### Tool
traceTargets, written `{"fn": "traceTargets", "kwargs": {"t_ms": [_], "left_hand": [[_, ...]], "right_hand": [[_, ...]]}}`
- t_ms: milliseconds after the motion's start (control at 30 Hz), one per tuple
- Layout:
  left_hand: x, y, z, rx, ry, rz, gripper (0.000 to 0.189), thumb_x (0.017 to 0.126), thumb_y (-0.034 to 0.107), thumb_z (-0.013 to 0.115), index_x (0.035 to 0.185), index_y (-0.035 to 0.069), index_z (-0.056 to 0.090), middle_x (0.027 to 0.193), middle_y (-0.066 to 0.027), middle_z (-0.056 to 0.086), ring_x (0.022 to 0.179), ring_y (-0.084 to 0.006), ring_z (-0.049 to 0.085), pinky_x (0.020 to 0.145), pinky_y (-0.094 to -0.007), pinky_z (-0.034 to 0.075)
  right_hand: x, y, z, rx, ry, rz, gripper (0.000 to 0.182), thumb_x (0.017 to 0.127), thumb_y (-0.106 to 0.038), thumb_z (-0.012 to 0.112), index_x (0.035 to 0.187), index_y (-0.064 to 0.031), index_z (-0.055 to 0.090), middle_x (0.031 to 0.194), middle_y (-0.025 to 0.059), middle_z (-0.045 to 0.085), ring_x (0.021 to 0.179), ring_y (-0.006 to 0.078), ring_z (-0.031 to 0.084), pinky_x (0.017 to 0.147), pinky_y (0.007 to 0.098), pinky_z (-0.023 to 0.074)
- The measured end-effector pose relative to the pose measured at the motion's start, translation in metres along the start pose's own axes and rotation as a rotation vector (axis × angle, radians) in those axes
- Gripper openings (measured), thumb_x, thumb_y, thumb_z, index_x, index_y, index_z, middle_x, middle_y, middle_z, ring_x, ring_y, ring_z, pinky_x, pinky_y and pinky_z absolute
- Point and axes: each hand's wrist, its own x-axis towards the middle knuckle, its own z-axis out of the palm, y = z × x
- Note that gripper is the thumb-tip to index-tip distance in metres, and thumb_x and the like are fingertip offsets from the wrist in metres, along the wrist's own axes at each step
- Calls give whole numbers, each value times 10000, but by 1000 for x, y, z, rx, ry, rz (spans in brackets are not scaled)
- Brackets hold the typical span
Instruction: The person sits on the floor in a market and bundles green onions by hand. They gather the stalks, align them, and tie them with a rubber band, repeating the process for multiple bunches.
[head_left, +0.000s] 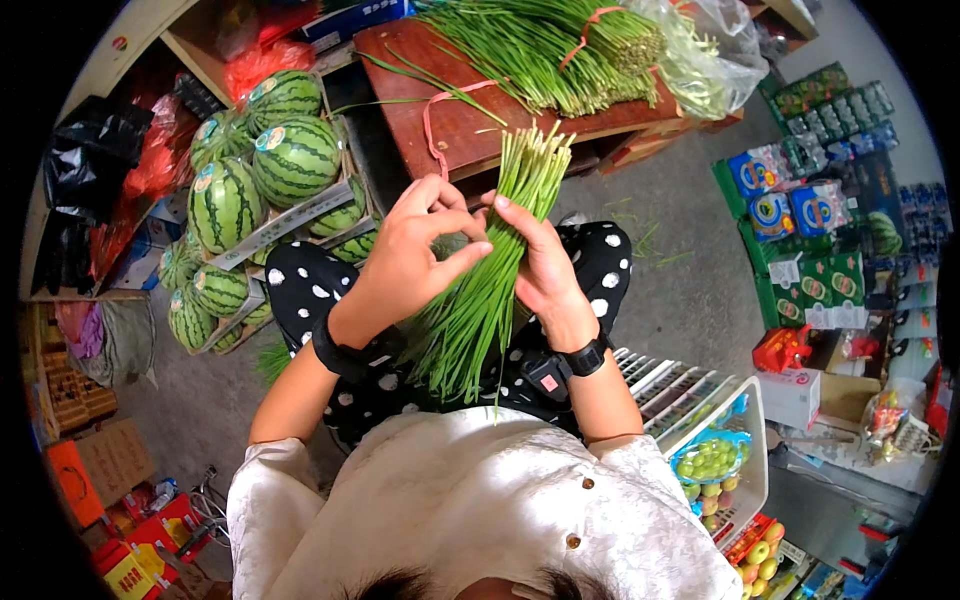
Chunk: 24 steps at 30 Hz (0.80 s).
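Note:
A loose bunch of green garlic chives (480, 300) lies slanted above my lap, its pale cut ends (536, 154) at the top and the leaf tips towards my shirt. My right hand (544, 262) is wrapped around the bunch from the right, thumb across the stalks. Just left of the stalks is my left hand (424, 255), its fingers bent and its thumb tip at the bunch's edge. Whether a thin leaf is pinched between those fingertips cannot be made out. Dark bands sit on both wrists.
Ahead, tied chives (555, 52) and a pink tie strip (429, 124) lie on a reddish wooden table (401, 82). Boxed watermelons (296, 161) stand on the left. To the right are a white plastic basket (754, 450) holding fruit and stacked drink packs (817, 285). Leaf scraps (645, 240) litter the floor.

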Motion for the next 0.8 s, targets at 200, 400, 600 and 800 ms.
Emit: {"fn": "traceTargets", "kwargs": {"t_ms": [200,400,600,800], "left_hand": [[-1,-16,-10,-45,25,-151,111,801,65,751,869,3,689,896,-49,507,762,-147,498,688,-271,425],[-2,-30,-14,59,59,-258,118,768,65,800,826,15,710,822,-18,513,709,-132,484,639,-265,416],[-4,-35,-3,187,11,-225,121,783,89,777,871,25,723,789,-74,643,623,-180,572,597,-282,454],[2,-17,7,185,-22,-96,143,772,105,773,904,68,732,727,-62,632,556,-197,555,576,-307,431]], "right_hand": [[2,0,-3,-36,17,-2,200,961,-224,640,1042,-45,602,828,54,650,752,142,633,692,271,531],[10,0,-16,-1,-18,-1,235,971,-243,607,1078,-34,609,859,81,661,810,174,644,745,296,534],[13,-5,-27,40,-44,23,336,976,-287,545,1133,8,588,928,153,675,870,250,658,811,347,534],[12,-6,-35,78,-55,64,354,983,-299,541,1143,13,586,965,156,683,898,249,672,810,362,552]]}}
